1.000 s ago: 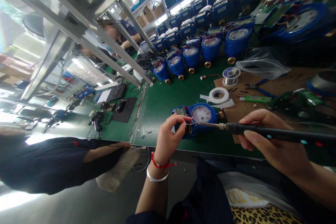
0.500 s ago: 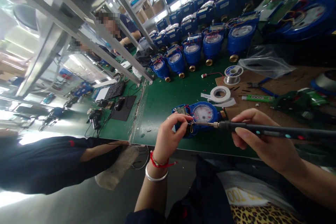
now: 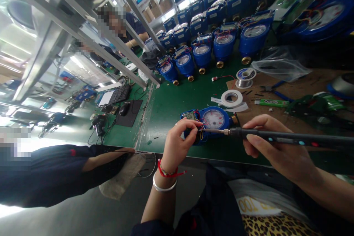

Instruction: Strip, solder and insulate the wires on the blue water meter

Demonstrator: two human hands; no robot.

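A blue water meter [image 3: 214, 118] lies on the green bench near its front edge, its round dial facing up and its small circuit compartment on the left side. My left hand [image 3: 181, 138] is closed in a pinch at that compartment, on what looks like a thin wire [image 3: 199, 130]. In my right hand [image 3: 272, 143] is a black soldering iron [image 3: 290, 137], held like a pen and pointing left. Its tip reaches the wires beside my left fingertips; whether it touches them I cannot tell.
Behind the meter lie a white tape roll [image 3: 231, 98] and a solder spool [image 3: 245, 77]. Pliers [image 3: 272, 87] and a green tube [image 3: 272, 102] are to the right. Rows of blue meters [image 3: 201, 54] line the back. At left are a scanner [image 3: 99, 124] and a co-worker's sleeve [image 3: 55, 173].
Both hands, the soldering iron and the water meter keep practically the same places. The view has shifted very slightly.
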